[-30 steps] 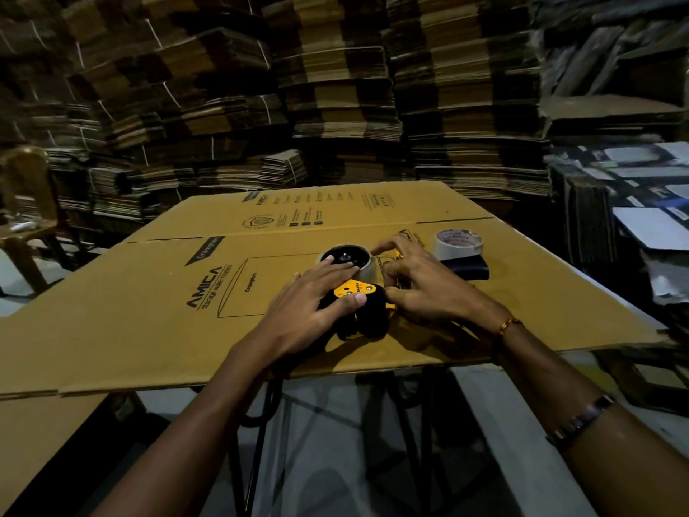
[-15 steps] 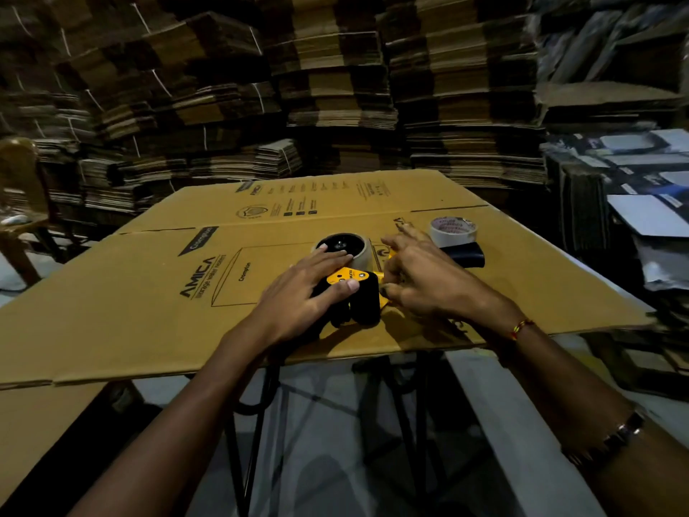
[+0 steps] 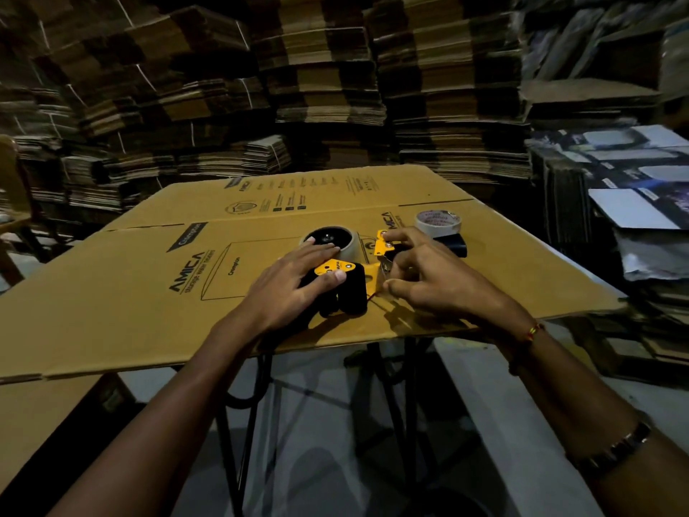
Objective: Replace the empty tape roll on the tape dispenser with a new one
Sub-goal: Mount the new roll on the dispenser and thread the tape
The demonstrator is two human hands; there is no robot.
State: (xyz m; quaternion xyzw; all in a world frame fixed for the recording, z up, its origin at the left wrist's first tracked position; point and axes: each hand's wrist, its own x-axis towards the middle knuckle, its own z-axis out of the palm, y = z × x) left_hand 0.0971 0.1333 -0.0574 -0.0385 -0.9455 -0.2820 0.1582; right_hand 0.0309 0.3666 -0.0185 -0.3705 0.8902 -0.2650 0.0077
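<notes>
Stacked flat cartons are walling in this dim storeroom, and a big printed cardboard sheet [image 3: 149, 292] is serving as the worktop, lying over a folding metal stand.

Nearest the person, the left hand [image 3: 294, 289] is lying flat over the tape dispenser [image 3: 346, 289], fingers straight and pressing it down onto the sheet. Just to its right, the right hand [image 3: 428, 281] is working at the dispenser's front end; its grip is curled, thumb and fingertips closing around the orange plate and blade area, though whether a tape end is actually being pinched there I cannot tell.

The dispenser itself is lying on its side near the front edge of the sheet: black handle and body, orange metal plates with small rivets. Its tape roll [image 3: 332, 242] is sitting on the hub at the far end, pale-sided with a dark centre, touching the left fingertips. A little farther back and to the right, a second roll [image 3: 439, 222] with red print on its face is resting on a small dark object [image 3: 453, 245].

My guess is that the step in hand is feeding the tape through the front guide. Doing it well means keeping the left palm firm so the body is not sliding on the smooth cardboard, keeping the fingers clear of the toothed blade, and drawing the end straight so it is not folding onto itself.
</notes>
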